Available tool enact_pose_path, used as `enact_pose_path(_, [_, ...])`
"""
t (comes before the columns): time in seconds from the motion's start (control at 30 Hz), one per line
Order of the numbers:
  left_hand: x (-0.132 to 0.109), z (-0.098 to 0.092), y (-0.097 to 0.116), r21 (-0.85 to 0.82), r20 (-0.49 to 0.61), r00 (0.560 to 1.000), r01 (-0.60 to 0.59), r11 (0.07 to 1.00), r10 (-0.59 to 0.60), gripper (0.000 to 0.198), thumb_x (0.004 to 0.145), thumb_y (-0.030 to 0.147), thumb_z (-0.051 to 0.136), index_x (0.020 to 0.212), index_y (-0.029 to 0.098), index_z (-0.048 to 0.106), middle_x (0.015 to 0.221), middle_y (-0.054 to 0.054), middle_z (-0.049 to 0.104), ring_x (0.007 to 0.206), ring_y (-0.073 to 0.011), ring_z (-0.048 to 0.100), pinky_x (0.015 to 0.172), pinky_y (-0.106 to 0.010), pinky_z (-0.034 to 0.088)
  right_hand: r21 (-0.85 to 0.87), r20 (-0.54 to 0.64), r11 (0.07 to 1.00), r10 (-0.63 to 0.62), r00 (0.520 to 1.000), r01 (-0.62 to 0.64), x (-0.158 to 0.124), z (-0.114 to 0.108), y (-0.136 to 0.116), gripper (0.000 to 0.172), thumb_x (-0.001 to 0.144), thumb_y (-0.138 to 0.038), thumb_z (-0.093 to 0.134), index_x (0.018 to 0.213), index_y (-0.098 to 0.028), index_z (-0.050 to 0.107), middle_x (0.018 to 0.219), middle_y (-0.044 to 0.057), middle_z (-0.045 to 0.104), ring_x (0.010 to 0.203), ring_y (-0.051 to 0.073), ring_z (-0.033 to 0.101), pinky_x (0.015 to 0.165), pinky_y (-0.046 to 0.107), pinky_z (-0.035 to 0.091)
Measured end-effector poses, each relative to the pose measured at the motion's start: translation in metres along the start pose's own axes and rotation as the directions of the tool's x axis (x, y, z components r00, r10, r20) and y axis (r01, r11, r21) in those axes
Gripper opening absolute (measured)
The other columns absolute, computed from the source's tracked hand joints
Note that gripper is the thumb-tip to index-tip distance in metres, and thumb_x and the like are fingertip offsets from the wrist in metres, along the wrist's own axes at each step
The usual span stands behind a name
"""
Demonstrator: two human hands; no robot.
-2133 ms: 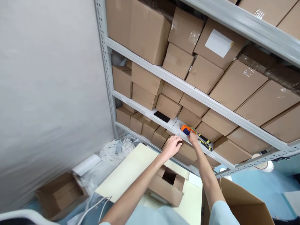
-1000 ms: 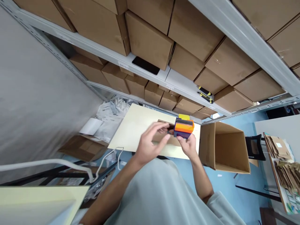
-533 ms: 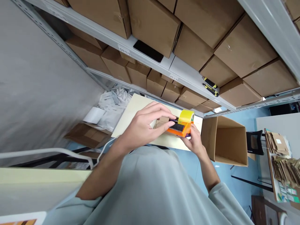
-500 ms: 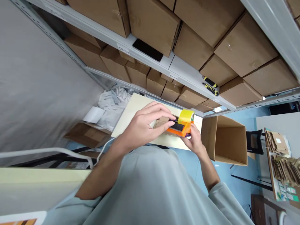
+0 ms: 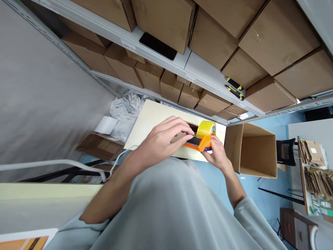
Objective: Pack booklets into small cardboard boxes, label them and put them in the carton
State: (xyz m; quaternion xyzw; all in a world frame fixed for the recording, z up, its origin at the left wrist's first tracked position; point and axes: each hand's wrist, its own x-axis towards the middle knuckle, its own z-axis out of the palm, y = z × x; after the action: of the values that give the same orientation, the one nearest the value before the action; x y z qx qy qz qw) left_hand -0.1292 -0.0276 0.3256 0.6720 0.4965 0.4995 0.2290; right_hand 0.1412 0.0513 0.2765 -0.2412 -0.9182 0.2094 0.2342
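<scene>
My right hand (image 5: 218, 152) is wrapped round the orange end of a tape dispenser (image 5: 203, 143), which carries a yellow roll of tape (image 5: 206, 128) on top. The thumb and index finger of my left hand (image 5: 166, 137) come together at the dispenser's dark left part, just left of the roll. Whatever lies between those fingertips is too small to make out. Under and behind my left fingers a brown cardboard piece shows in part. All this is above a cream tabletop (image 5: 142, 121).
Shelves ahead carry several cardboard boxes (image 5: 162, 21), a black flat object (image 5: 158, 46) and two yellow-black box cutters (image 5: 234, 88). At right stands an open carton (image 5: 257, 151). White crumpled material (image 5: 126, 111) lies at left, above another carton (image 5: 100, 147). A white tube (image 5: 52, 163) crosses at lower left.
The left thumb and index finger have drawn closer together at the dispenser. The right hand keeps its hold on it. The whole view has shifted slightly.
</scene>
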Motion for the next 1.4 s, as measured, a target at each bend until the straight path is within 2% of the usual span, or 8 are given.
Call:
enact_pose_path(0.2, [-0.022, 0.018, -0.013, -0.059, 0.015, 0.993, 0.115, 0.992, -0.114, 0.013, 0.108, 0.029, 0.062, 0.099, 0.023, 0.071, 0.098, -0.005, 0.075, 0.094, -0.0187, 0.068, 0.084, -0.031, 0.057, 0.006, 0.118, 0.999, 0.042, 0.992, -0.043, -0.020, 0.005, 0.007, 0.019, 0.105, -0.042, 0.069, 0.102, -0.023, 0.065, 0.098, 0.012, 0.077, 0.097, 0.031, 0.073, 0.088, 0.050, 0.063])
enact_pose_path(0.33, [-0.047, 0.043, -0.021, -0.065, -0.032, 0.956, 0.289, 0.955, -0.292, 0.017, 0.108, 0.029, 0.058, 0.096, 0.023, 0.069, 0.095, -0.003, 0.073, 0.088, -0.0176, 0.066, 0.084, -0.030, 0.056, 0.002, 0.270, 0.995, 0.098, 0.958, -0.103, -0.031, 0.005, 0.001, 0.031, 0.107, -0.052, 0.065, 0.096, -0.024, 0.062, 0.089, 0.009, 0.074, 0.088, 0.029, 0.073, 0.081, 0.044, 0.061])
enact_pose_path(0.5, [-0.082, 0.066, -0.034, -0.194, 0.003, 0.827, 0.552, 0.811, -0.562, 0.023, 0.104, 0.040, 0.058, 0.094, 0.023, 0.069, 0.092, -0.002, 0.073, 0.084, -0.0178, 0.067, 0.083, -0.030, 0.057, -0.057, 0.557, 0.983, 0.176, 0.812, -0.173, -0.045, -0.015, -0.008, 0.038, 0.110, -0.057, 0.057, 0.092, -0.024, 0.059, 0.078, 0.004, 0.067, 0.074, 0.025, 0.068, 0.069, 0.037, 0.056])
enact_pose_path(0.63, [-0.098, 0.058, -0.053, -0.315, -0.049, 0.648, 0.712, 0.627, -0.760, 0.031, 0.100, 0.055, 0.064, 0.097, 0.024, 0.069, 0.097, -0.003, 0.073, 0.091, -0.0210, 0.071, 0.088, -0.033, 0.060, -0.111, 0.653, 0.956, 0.277, 0.705, -0.272, -0.048, -0.046, 0.001, 0.041, 0.112, -0.059, 0.052, 0.092, -0.024, 0.062, 0.077, 0.002, 0.067, 0.063, 0.021, 0.064, 0.059, 0.035, 0.049])
enact_pose_path(0.77, [-0.098, 0.061, -0.086, -0.561, 0.027, 0.605, 0.668, 0.489, -0.796, 0.046, 0.088, 0.067, 0.077, 0.093, 0.022, 0.068, 0.093, -0.004, 0.070, 0.094, -0.0235, 0.070, 0.095, -0.041, 0.064, -0.080, 0.730, 0.926, 0.307, 0.611, -0.370, -0.023, -0.073, 0.026, 0.043, 0.107, -0.065, 0.058, 0.093, -0.025, 0.067, 0.071, 0.000, 0.067, 0.056, 0.020, 0.060, 0.055, 0.035, 0.045])
enact_pose_path(0.97, [-0.081, 0.100, -0.130, -0.847, 0.152, 0.549, 0.501, 0.178, -0.822, 0.058, 0.070, 0.066, 0.094, 0.090, 0.019, 0.066, 0.090, 0.000, 0.063, 0.091, -0.0169, 0.064, 0.108, -0.051, 0.060, -0.080, 0.875, 0.829, 0.325, 0.359, -0.554, 0.069, -0.085, 0.084, 0.053, 0.099, -0.073, 0.067, 0.097, -0.020, 0.071, 0.081, 0.004, 0.077, 0.066, 0.018, 0.067, 0.060, 0.031, 0.050])
enact_pose_path(1.17, [-0.078, 0.119, -0.161, -0.874, 0.143, 0.473, 0.473, 0.113, -0.870, 0.057, 0.070, 0.064, 0.094, 0.087, 0.020, 0.063, 0.089, 0.000, 0.061, 0.099, -0.0184, 0.064, 0.110, -0.046, 0.055, -0.079, 0.952, 0.664, 0.270, 0.141, -0.743, 0.132, -0.059, 0.133, 0.060, 0.083, -0.074, 0.084, 0.097, -0.016, 0.075, 0.085, 0.007, 0.080, 0.077, 0.020, 0.075, 0.073, 0.031, 0.060])
enact_pose_path(1.4, [-0.083, 0.118, -0.191, -0.900, 0.179, 0.430, 0.434, 0.029, -0.885, 0.058, 0.067, 0.062, 0.097, 0.085, 0.020, 0.062, 0.088, -0.001, 0.061, 0.102, -0.0207, 0.064, 0.103, -0.047, 0.059, -0.068, 0.992, 0.602, 0.126, 0.010, -0.795, 0.122, -0.016, 0.157, 0.063, 0.086, -0.076, 0.080, 0.091, -0.013, 0.078, 0.084, 0.008, 0.080, 0.076, 0.018, 0.073, 0.075, 0.030, 0.059])
